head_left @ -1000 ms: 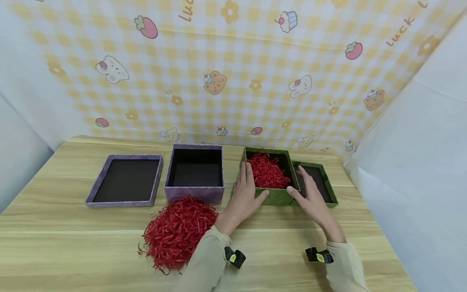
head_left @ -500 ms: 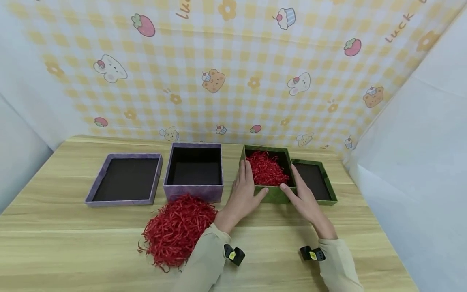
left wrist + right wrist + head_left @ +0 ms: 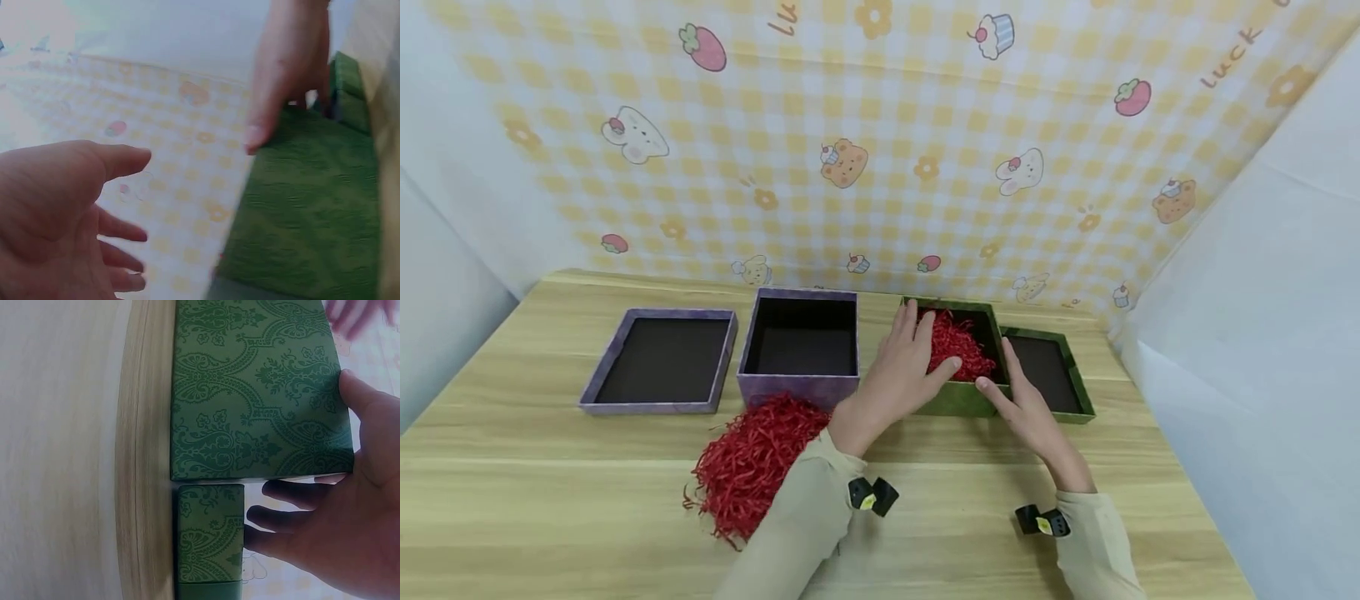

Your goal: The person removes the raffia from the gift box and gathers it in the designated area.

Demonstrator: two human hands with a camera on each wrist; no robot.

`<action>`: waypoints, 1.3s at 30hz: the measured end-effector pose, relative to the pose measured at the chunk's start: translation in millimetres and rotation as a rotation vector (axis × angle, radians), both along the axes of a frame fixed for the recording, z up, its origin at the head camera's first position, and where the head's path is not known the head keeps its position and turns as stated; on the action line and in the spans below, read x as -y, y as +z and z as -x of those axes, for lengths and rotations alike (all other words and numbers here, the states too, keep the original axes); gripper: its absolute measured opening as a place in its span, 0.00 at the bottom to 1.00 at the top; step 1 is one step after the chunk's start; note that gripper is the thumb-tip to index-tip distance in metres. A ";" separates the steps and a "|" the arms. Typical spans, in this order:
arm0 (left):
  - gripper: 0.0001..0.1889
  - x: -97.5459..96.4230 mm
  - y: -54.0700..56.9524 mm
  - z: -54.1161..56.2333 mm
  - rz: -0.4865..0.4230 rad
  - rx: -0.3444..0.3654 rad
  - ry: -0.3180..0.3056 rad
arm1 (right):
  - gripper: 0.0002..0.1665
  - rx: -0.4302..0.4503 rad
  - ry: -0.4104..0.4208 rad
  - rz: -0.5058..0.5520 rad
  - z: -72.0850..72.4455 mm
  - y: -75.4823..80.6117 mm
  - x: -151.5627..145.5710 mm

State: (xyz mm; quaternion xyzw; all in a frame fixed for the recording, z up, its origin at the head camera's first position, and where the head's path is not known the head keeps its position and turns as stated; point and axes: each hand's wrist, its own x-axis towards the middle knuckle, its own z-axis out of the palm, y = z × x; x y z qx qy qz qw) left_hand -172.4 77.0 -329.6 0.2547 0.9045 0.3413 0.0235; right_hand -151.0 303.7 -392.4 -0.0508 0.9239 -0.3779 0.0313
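Note:
A green patterned box (image 3: 958, 402) stands at the back right, with red shredded paper (image 3: 961, 348) inside. My left hand (image 3: 897, 367) is raised over the box's left side, fingers spread and nothing held; in the left wrist view its thumb and fingers are apart from the box. My right hand (image 3: 1030, 421) holds the box's front right corner. In the right wrist view its thumb presses the upper edge of the front wall and its fingers lie along the right side. The green lid (image 3: 1045, 373) lies inside up just right of the box.
A purple box (image 3: 797, 388) with a black inside stands left of the green one. Farther left lies a purple lid (image 3: 670, 362). A red shredded paper pile (image 3: 748, 475) sits before the purple box, partly behind my left sleeve. A checked cloth (image 3: 842, 217) hangs behind.
My left hand has lifted from the green box's left wall and moved over its opening. My right hand has come left from above the lid onto the box's right front corner.

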 end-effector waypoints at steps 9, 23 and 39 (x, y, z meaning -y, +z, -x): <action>0.26 -8.7 32.9 30.0 0.392 -0.096 -0.096 | 0.47 0.036 -0.007 0.012 -3.7 -1.1 -1.0; 0.36 -50.3 1.8 59.0 0.425 0.065 -0.414 | 0.46 -0.002 -0.001 0.033 -9.2 -4.7 -1.0; 0.40 -60.6 -23.5 72.3 0.543 0.176 -0.284 | 0.47 -0.012 0.002 0.030 -4.0 -0.5 -0.6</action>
